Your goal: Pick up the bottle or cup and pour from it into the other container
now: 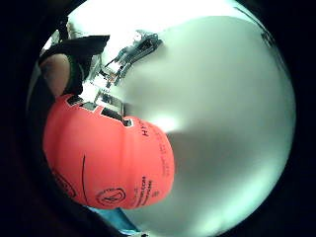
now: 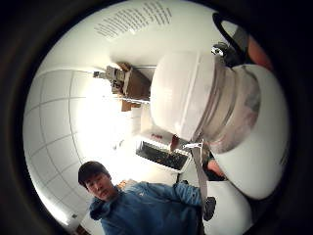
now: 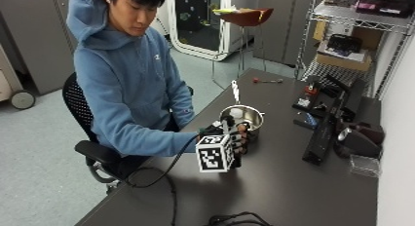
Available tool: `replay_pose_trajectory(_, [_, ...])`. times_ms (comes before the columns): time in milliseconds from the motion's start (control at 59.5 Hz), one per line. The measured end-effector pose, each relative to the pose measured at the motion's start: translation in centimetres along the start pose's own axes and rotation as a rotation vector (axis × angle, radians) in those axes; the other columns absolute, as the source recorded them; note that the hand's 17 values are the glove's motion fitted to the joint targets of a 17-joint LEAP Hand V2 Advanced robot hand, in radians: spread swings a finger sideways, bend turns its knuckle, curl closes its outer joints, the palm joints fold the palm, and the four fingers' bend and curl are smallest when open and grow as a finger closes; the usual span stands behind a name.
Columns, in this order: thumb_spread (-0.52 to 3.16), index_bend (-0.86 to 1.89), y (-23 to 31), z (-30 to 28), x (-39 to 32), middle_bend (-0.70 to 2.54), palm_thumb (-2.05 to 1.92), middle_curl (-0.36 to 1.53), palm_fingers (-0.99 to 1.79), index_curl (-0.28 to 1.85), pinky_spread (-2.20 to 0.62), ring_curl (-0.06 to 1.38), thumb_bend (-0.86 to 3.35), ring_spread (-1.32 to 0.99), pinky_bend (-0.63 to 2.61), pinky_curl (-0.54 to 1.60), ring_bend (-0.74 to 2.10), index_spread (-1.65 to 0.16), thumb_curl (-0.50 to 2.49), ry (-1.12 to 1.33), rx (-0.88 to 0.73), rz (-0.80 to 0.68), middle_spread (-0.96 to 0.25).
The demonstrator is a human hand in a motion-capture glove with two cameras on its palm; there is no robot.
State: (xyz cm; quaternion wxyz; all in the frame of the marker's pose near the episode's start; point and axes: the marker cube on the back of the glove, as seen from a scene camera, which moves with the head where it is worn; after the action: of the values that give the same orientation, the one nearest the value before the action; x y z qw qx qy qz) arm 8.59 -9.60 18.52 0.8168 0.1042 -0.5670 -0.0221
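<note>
Dark matte table (image 3: pixel 305 187) carries a shiny round metal bowl (image 3: pixel 248 116). Gloved right hand (image 3: pixel 235 138) grasps a smooth orange bottle (image 1: pixel 106 155) with white cap (image 2: pixel 183 93), tilted at the bowl's rim.

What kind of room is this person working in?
Probably a lab or workshop: a wire shelving rack holding boxes, grey cabinets, and electronic gear spread on the dark table.

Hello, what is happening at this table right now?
A person seated at the table holds an orange bottle in the gloved right hand, beside a metal bowl. The bottle's white cap appears to be on, so no pouring is visible yet. Whether the bottle is tilted cannot be told.
</note>
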Motion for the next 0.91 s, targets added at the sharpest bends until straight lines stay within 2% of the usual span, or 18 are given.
replay_pose_trajectory(303, [0.27,0.11,-1.8,-1.2,-6.2,0.29,1.06,0.47,1.08,0.3,-0.12,0.42,-0.04,-0.11,0.48,0.33,0.48,-0.11,0.66,0.316,-0.103,-0.04,-0.04])
replay_pose_trajectory(370, [0.26,0.11,-2.7,-1.2,-7.9,0.28,1.05,0.47,1.09,0.3,-0.13,0.42,-0.04,-0.11,0.48,0.34,0.48,-0.11,0.67,0.465,-0.15,-0.043,-0.04])
replay_pose_trajectory(521, [0.25,0.11,-3.3,-0.2,-11.3,0.28,1.05,0.49,1.1,0.3,-0.13,0.43,-0.04,-0.11,0.48,0.35,0.47,-0.11,0.68,0.842,-0.366,-0.03,-0.04])
replay_pose_trajectory(790, [0.24,0.12,-5.5,5.3,-15.1,0.28,1.04,0.5,1.1,0.3,-0.14,0.44,-0.04,-0.11,0.47,0.36,0.47,-0.11,0.7,1.577,-0.626,-0.125,-0.04])
replay_pose_trajectory(908, [0.25,0.12,-5.8,9.0,-14.9,0.28,1.03,0.5,1.1,0.3,-0.14,0.45,-0.04,-0.12,0.47,0.36,0.47,-0.11,0.7,1.779,-0.687,-0.128,-0.04])
